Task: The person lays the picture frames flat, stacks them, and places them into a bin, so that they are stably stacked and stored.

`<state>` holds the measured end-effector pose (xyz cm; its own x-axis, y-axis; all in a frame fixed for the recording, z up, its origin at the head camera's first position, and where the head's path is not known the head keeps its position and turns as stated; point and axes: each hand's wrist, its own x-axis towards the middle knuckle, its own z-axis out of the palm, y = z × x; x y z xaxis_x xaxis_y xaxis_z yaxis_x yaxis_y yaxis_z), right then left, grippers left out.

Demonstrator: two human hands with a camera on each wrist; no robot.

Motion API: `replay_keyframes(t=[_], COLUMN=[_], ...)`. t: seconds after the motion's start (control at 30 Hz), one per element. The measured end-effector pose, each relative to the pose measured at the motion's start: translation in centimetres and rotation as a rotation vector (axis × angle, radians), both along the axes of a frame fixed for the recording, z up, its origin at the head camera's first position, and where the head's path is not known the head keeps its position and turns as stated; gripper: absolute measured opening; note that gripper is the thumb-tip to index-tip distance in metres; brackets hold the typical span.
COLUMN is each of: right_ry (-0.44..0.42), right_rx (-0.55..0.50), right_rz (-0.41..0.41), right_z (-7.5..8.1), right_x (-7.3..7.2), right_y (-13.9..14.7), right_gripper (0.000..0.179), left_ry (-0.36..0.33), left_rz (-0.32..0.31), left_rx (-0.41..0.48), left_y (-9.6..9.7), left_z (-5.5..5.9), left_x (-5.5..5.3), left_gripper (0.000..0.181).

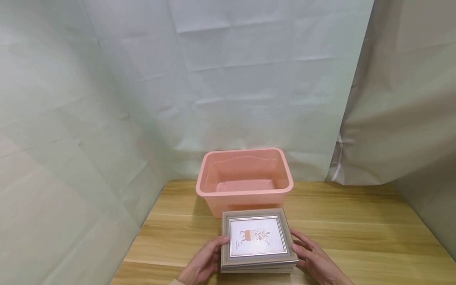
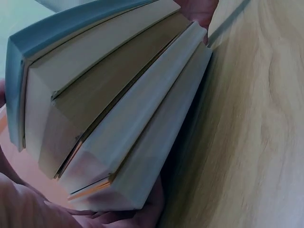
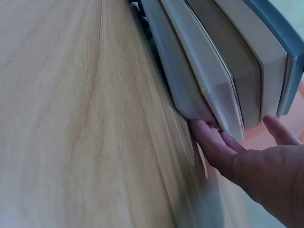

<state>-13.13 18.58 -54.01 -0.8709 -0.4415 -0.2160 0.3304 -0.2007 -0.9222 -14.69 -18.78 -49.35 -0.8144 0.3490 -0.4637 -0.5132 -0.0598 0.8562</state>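
Observation:
A stack of several picture frames (image 1: 254, 260) is between my two hands at the front of the table. The top frame (image 1: 281, 237) has a grey-beige border, a silver inner edge and a print of a plant in an orange pot. My left hand (image 1: 206, 260) grips the stack's left side, thumb at the top frame's edge. On the right side, my right hand (image 1: 312, 255) holds the stack. In the right wrist view its fingers (image 3: 211, 137) are at the bottom frame's corner and the thumb is higher up. The left wrist view shows the layered frame edges (image 2: 114, 109), with a dark gap beneath.
A pink plastic bin (image 1: 244, 194) stands right behind the stack, its visible inside bare. The wood-grain table (image 1: 356, 229) extends to both sides. Pale cloth sheets (image 1: 249, 79) hang behind the table and at the left, with a browner one on the right.

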Motion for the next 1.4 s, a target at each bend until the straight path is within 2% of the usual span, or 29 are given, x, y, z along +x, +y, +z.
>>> replay_keyframes(t=[0.1,0.2,0.37,0.53,0.63,0.73,0.9,1.07,1.17,1.27,1.4], right_ry=[0.009,-0.004,-0.039,-0.03,-0.028,-0.012,0.033,0.015,-0.032,-0.061,-0.034], right_rx=[0.005,0.02,0.072,0.042,-0.037,-0.085,-0.118,-0.09,-0.041,0.001,0.014], right_rz=[-0.016,-0.033,-0.051,-0.011,0.009,-0.009,-0.038,-0.051,-0.044,-0.049,-0.08], right_z=[0.1,0.5,1.6,1.5,1.3,1.2,1.0,1.3,1.6,1.7,1.5], right_x=[0.2,0.4,0.6,1.2,1.9,2.3,2.7,2.8,2.7,2.8,3.1], right_y=[-0.2,-0.5,-1.1,-0.9,-0.8,-0.8,-0.9,-1.1,-1.1,-1.2,-1.3], right_gripper=[0.051,0.06,0.075,0.07,0.061,0.052,0.056,0.077,0.086,0.086,0.085], left_ry=[0.001,0.002,-0.008,-0.009,0.015,0.077,0.146,0.163,0.174,0.195,0.25], left_rz=[0.009,0.002,-0.058,-0.155,-0.177,-0.158,-0.098,-0.063,-0.019,0.017,-0.014], left_rx=[-0.018,0.007,0.074,0.114,0.152,0.15,0.061,-0.001,-0.039,-0.08,-0.139], left_y=[0.3,0.4,0.2,-0.1,-0.1,0.0,0.2,0.3,0.6,0.6,-0.2], left_z=[-0.1,-0.2,-0.3,-0.4,-0.4,-0.3,0.1,-0.1,-0.2,-0.9,-2.9], left_x=[0.1,0.2,0.5,1.1,1.3,1.4,1.6,1.7,1.8,1.6,1.2], left_gripper=[0.06,0.063,0.07,0.07,0.067,0.067,0.076,0.082,0.091,0.101,0.094])
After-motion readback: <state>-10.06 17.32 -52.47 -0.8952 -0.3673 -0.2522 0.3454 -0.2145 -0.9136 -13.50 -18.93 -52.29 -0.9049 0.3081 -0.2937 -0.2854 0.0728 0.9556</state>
